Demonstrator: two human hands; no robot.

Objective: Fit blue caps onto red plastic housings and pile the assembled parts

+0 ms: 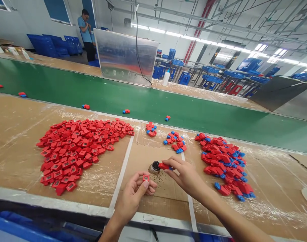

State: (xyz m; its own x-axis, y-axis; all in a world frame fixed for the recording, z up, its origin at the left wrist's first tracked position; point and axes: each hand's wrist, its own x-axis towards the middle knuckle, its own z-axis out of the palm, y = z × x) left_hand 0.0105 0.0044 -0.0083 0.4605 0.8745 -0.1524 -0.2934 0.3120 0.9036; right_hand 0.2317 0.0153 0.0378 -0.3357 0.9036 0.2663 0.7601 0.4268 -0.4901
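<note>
My left hand point(135, 193) is closed in a pinch on a small red square cap point(146, 177), held just above the cardboard-covered bench point(19, 134). My right hand point(185, 174) grips a red and blue part point(164, 166) and holds its tip at the mouth of a small round metal pot point(154, 166) standing on the bench. A large heap of red caps point(77, 148) lies to the left. A heap of red and blue parts point(226, 164) lies to the right.
Two small clusters of red and blue pieces point(175, 141) lie behind the pot. A green conveyor belt point(143, 101) beyond the bench carries several scattered pieces. A metal box point(125, 57) and a white bottle point(165, 78) stand past it. A person point(86, 33) stands far back by blue crates.
</note>
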